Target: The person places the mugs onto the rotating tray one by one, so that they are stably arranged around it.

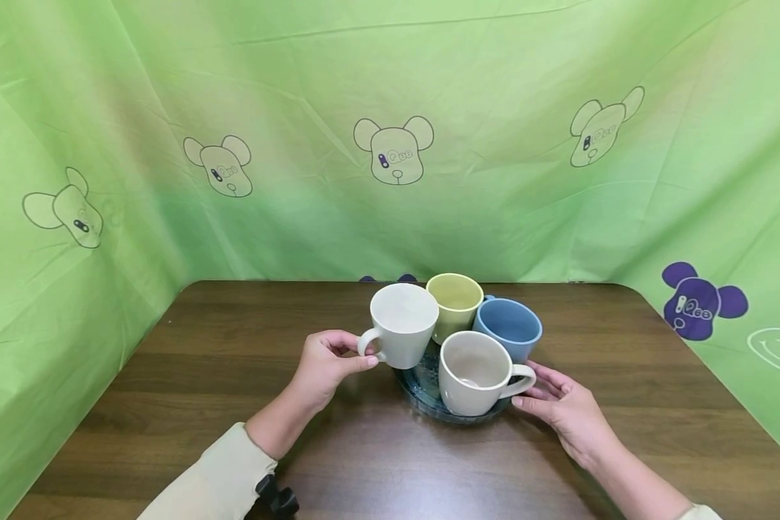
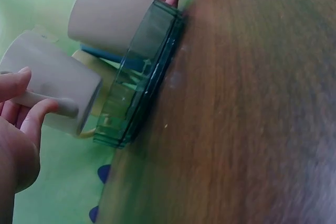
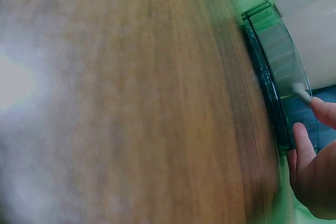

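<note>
With its thumb and fingers my left hand pinches the handle of a white mug. That mug is upright above the left side of a round, clear blue-green tray; the left wrist view shows its base near the rim. A cream mug stands at the tray's front, handle to the right. Behind it are a blue mug and a yellow-green mug. My right hand touches the tray's right side with extended fingers, close to the cream mug's handle.
The tray stands on a brown wooden table, towards its far edge. A green cloth with bear-head prints hangs behind and along both sides. A black strap shows near the left sleeve.
</note>
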`<state>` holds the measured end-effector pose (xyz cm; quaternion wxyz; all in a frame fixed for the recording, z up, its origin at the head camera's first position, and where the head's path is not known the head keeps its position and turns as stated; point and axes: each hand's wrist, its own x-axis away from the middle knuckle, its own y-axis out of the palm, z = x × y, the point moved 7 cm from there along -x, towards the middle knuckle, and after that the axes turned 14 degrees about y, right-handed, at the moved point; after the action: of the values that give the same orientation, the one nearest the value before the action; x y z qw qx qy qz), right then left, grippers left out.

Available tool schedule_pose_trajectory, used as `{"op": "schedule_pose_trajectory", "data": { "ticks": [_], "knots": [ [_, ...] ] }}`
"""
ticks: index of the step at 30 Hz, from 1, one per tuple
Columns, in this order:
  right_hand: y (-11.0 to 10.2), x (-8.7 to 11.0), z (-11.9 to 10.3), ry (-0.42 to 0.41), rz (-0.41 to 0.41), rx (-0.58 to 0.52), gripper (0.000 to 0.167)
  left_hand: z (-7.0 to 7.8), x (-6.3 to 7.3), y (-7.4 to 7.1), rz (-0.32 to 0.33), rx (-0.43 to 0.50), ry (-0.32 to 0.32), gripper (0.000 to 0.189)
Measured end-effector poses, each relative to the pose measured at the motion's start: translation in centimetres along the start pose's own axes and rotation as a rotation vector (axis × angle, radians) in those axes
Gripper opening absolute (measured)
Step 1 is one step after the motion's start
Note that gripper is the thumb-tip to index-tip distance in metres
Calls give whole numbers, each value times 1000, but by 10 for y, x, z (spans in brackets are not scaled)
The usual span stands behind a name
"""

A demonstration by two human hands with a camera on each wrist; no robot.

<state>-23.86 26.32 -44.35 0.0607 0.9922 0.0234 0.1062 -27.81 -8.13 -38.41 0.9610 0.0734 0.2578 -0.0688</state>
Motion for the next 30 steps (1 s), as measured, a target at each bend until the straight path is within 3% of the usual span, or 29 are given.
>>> {"op": "schedule_pose_trajectory", "data": {
  "ticks": [11, 22, 30],
  "knots": [
    [1, 0, 0, -5, -3, -1, 53, -11, 2, 18, -25, -23, -52, 22],
    [0, 0, 0, 12, -4, 7, 54, -24, 9, 34, -50, 18, -112, 24],
    [0, 1, 0, 11, 1, -10, 53, -30, 12, 39, -90, -47, -104, 23]
  ]
}}
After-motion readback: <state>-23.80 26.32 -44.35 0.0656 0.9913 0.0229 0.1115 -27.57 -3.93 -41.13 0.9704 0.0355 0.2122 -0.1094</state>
